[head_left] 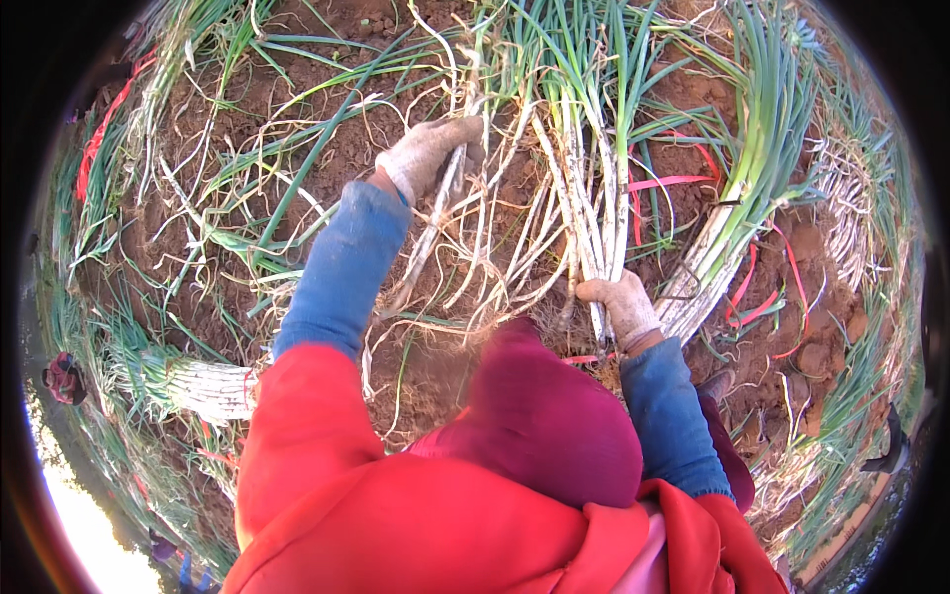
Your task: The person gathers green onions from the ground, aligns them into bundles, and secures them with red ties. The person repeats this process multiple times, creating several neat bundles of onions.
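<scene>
My left hand (431,153), in a soiled pale glove, is closed around a pale, dry-skinned green onion stalk (429,243), whose lower end points down toward my knees. My right hand (623,303), gloved as well, is closed on the white root ends of several long green onions (592,208). Their green leaves fan out toward the far edge. Between my hands, thinner stalks and dry, stringy leaves (500,243) lie loose on the soil. How many stalks each hand grips is hard to make out.
A thick tied bundle of green onions (708,257) lies right of my right hand. Another bundle (210,389) lies at left. Red ribbons (762,297) are scattered on the brown soil (356,84). More onions (853,213) lie at far right. A person (64,378) shows at the far left.
</scene>
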The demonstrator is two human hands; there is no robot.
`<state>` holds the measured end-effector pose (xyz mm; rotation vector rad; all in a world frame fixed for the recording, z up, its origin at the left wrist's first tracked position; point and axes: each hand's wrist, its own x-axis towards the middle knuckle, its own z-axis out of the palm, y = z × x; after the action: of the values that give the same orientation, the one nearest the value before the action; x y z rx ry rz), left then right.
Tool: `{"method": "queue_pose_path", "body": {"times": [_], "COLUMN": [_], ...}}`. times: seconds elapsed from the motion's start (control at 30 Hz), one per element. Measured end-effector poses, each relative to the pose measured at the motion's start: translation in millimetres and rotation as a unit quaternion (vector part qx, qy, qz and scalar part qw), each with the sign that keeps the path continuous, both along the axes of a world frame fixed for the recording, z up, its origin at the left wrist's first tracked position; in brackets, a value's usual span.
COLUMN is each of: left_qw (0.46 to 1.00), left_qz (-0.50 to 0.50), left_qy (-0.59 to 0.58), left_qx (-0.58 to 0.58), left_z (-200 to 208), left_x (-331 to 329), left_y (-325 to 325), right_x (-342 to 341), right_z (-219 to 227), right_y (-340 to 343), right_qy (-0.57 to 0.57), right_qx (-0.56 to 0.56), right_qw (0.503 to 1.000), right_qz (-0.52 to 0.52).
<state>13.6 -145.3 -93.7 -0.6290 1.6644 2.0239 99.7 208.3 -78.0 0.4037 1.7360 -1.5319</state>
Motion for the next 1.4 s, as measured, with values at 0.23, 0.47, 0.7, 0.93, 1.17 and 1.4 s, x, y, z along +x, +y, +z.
{"method": "queue_pose_path", "body": {"times": [0.23, 0.47, 0.7, 0.93, 1.17, 1.4], "left_qw": [0.995, 0.998, 0.971, 0.957, 0.833, 0.778], "left_qz": [0.003, -0.023, 0.189, 0.057, 0.252, -0.05], "left_qy": [0.012, -0.041, 0.105, -0.102, -0.172, -0.312], "left_qx": [0.104, 0.036, -0.098, -0.265, -0.461, -0.543], "left_z": [-19, -22, 30, -12, -88, -130], "left_x": [36, 43, -11, 36, 147, 164], "left_y": [79, 94, -28, -21, -84, -130], "right_x": [0, 2, -22, -21, -19, -3], "right_z": [-12, -33, 26, 24, 28, 4], "right_y": [-21, -35, 14, 26, 34, 6], "right_qy": [0.018, -0.025, -0.048, -0.085, -0.1, -0.081], "right_qx": [-0.187, -0.103, -0.226, -0.196, -0.199, -0.156], "right_qw": [0.978, 0.993, 0.962, 0.963, 0.958, 0.979], "right_qz": [-0.092, -0.047, -0.142, -0.165, -0.182, -0.107]}}
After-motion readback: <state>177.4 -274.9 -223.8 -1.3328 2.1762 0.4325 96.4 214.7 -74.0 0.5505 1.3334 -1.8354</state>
